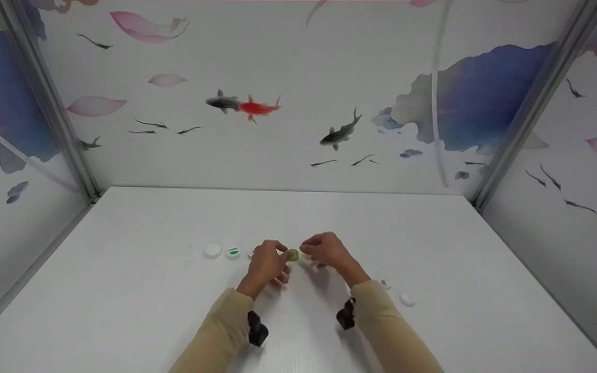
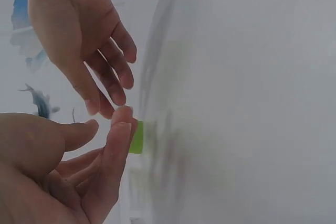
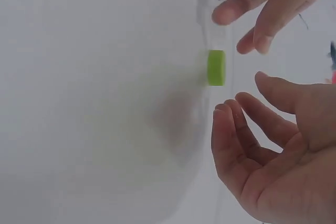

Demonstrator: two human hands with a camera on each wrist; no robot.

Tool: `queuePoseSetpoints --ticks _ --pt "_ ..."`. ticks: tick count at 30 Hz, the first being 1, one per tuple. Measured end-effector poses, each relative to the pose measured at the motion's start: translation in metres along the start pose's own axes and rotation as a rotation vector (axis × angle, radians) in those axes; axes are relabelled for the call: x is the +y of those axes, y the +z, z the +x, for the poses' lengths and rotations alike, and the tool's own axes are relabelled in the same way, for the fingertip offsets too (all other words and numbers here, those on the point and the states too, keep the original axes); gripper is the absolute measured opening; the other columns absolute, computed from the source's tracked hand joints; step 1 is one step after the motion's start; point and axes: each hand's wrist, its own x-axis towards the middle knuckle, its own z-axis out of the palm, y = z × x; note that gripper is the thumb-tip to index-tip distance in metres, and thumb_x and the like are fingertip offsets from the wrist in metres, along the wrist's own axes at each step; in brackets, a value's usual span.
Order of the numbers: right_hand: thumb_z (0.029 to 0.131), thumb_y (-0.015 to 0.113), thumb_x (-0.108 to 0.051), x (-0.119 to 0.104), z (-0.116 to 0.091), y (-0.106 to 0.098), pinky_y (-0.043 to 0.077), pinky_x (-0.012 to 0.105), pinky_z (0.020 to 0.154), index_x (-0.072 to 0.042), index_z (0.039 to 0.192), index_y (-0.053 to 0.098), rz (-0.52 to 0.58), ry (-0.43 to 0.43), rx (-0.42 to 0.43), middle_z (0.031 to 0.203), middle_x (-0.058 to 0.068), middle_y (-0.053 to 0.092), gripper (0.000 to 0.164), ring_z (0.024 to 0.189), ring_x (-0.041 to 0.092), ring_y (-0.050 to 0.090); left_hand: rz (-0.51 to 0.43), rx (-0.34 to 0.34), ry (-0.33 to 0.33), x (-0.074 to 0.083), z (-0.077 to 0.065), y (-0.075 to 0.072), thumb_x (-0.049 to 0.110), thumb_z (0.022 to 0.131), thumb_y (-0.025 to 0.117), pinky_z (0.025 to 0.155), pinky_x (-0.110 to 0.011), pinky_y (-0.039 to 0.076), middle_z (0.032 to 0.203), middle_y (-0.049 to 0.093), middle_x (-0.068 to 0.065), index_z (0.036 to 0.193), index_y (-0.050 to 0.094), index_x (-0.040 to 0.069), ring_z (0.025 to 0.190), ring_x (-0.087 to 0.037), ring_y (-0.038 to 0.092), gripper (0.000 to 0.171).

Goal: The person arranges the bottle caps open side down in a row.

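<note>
A green bottle cap (image 1: 293, 254) sits on the white table between the two hands. My left hand (image 1: 268, 261) is just left of it with loosely bent fingers, and the right wrist view shows a gap between these fingers and the cap (image 3: 217, 67). On the other side, my right hand (image 1: 329, 248) hovers close by, thumb and fingers apart with nothing between them. In the left wrist view, the left fingertips cover part of the cap (image 2: 137, 138). Left of the left hand, a white cap with a reddish mark (image 1: 251, 253) is partly hidden by that hand.
Further left on the table (image 1: 138, 290) lie a plain white cap (image 1: 213, 251) and a white cap with green print (image 1: 233, 253). Beside the right forearm are a white cap with a dark mark (image 1: 384, 284) and another white cap (image 1: 407, 299). Patterned panels enclose the table.
</note>
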Motion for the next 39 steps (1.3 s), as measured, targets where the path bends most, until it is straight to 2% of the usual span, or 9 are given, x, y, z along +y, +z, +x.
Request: queuePoseSetpoints --ticks 5,10,15,18,23,28,32,39 --pt "0.097 0.067 -0.025 -0.007 -0.018 -0.028 0.061 0.037 0.083 -0.008 0.118 0.073 -0.02 -0.059 -0.013 0.114 0.008 0.073 0.028 0.106 0.028 0.067 0.058 -0.057 0.071 0.014 -0.015 -0.016 0.028 0.101 0.06 0.053 -0.026 0.058 0.098 0.073 -0.015 0.123 0.063 0.003 0.066 -0.017 0.07 0.034" --pt "0.096 0.068 -0.027 -0.004 -0.04 -0.058 0.059 0.04 0.089 -0.01 0.121 0.071 -0.064 -0.153 -0.01 0.115 0.007 0.072 0.03 0.106 0.027 0.067 0.064 -0.14 0.179 0.024 -0.029 -0.02 0.031 0.1 0.062 0.062 -0.03 0.061 0.111 0.071 -0.018 0.127 0.061 0.005 0.081 -0.022 0.072 0.037" --pt "0.094 0.071 -0.025 0.01 -0.062 -0.081 0.058 0.041 0.091 -0.01 0.125 0.069 -0.143 -0.211 0.02 0.119 0.012 0.069 0.034 0.106 0.023 0.066 0.1 -0.231 0.279 0.026 -0.04 -0.015 0.031 0.099 0.065 0.067 -0.032 0.062 0.112 0.069 -0.014 0.132 0.059 0.009 0.087 -0.021 0.07 0.04" --pt "0.093 0.073 -0.025 0.019 -0.072 -0.088 0.057 0.042 0.092 -0.012 0.126 0.068 -0.158 -0.219 0.018 0.121 0.012 0.069 0.036 0.111 0.025 0.065 0.118 -0.254 0.325 0.023 -0.044 -0.008 0.031 0.098 0.066 0.068 -0.032 0.061 0.112 0.069 -0.011 0.132 0.06 0.012 0.088 -0.019 0.069 0.039" --pt "0.092 0.074 -0.027 0.033 -0.087 -0.094 0.058 0.044 0.093 -0.014 0.127 0.067 -0.176 -0.286 -0.02 0.123 0.013 0.067 0.038 0.115 0.033 0.063 0.104 -0.276 0.375 0.02 -0.049 0.007 0.027 0.095 0.07 0.068 -0.031 0.061 0.113 0.07 -0.01 0.129 0.061 0.015 0.085 -0.016 0.067 0.038" --pt "0.091 0.075 -0.026 0.049 -0.102 -0.102 0.058 0.043 0.09 -0.012 0.127 0.067 -0.192 -0.316 -0.044 0.125 0.017 0.066 0.039 0.114 0.037 0.062 0.097 -0.301 0.38 0.019 -0.05 0.027 0.024 0.091 0.075 0.064 -0.028 0.06 0.109 0.07 -0.007 0.128 0.062 0.014 0.079 -0.013 0.064 0.04" --pt "0.09 0.076 -0.026 0.062 -0.11 -0.106 0.055 0.043 0.091 -0.01 0.126 0.068 -0.202 -0.32 -0.056 0.125 0.019 0.066 0.041 0.113 0.038 0.062 0.118 -0.327 0.343 0.017 -0.05 0.043 0.022 0.09 0.076 0.062 -0.028 0.058 0.106 0.071 -0.006 0.128 0.063 0.011 0.075 -0.012 0.062 0.042" --pt "0.085 0.081 -0.026 0.079 -0.117 -0.108 0.057 0.046 0.09 -0.006 0.126 0.067 -0.22 -0.24 -0.122 0.124 0.018 0.066 0.048 0.112 0.033 0.063 0.107 -0.354 0.269 0.019 -0.047 0.066 0.019 0.087 0.079 0.066 -0.032 0.059 0.101 0.069 -0.005 0.123 0.067 0.009 0.078 -0.015 0.062 0.039"
